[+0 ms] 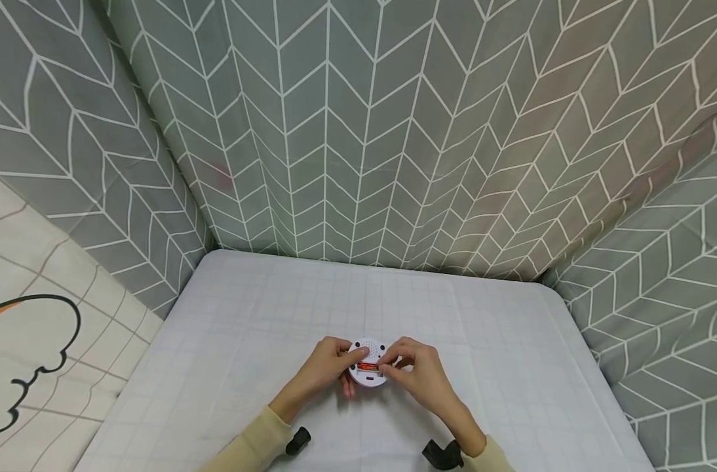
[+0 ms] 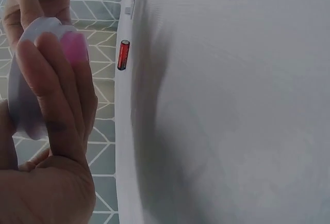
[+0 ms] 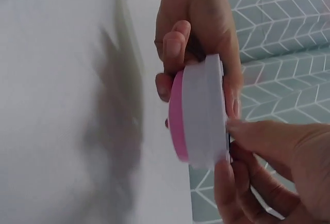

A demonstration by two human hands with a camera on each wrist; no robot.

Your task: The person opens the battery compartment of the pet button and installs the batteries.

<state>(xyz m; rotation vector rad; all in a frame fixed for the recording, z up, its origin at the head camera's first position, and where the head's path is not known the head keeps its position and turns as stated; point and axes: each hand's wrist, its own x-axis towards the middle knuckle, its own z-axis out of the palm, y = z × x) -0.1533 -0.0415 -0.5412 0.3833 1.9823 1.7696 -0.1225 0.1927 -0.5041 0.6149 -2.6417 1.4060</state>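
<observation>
A round white device with a pink underside (image 3: 178, 115) is held up over the table, its back with small speaker holes facing up in the head view. My left hand (image 1: 328, 365) grips it from the left, thumb on the back and fingers underneath. A red battery (image 1: 368, 367) lies in the slot on that back. At the slot's right end, my right hand (image 1: 419, 372) pinches with thumb and index finger at the battery's end; the exact contact is partly hidden. In the left wrist view another red battery (image 2: 123, 54) lies on the table.
The white-covered table (image 1: 264, 308) stands against patterned grey curtains (image 1: 358, 131). A small white piece (image 2: 129, 10) lies beyond the loose battery in the left wrist view. Black wrist-worn gear (image 1: 443, 454) sits by each sleeve.
</observation>
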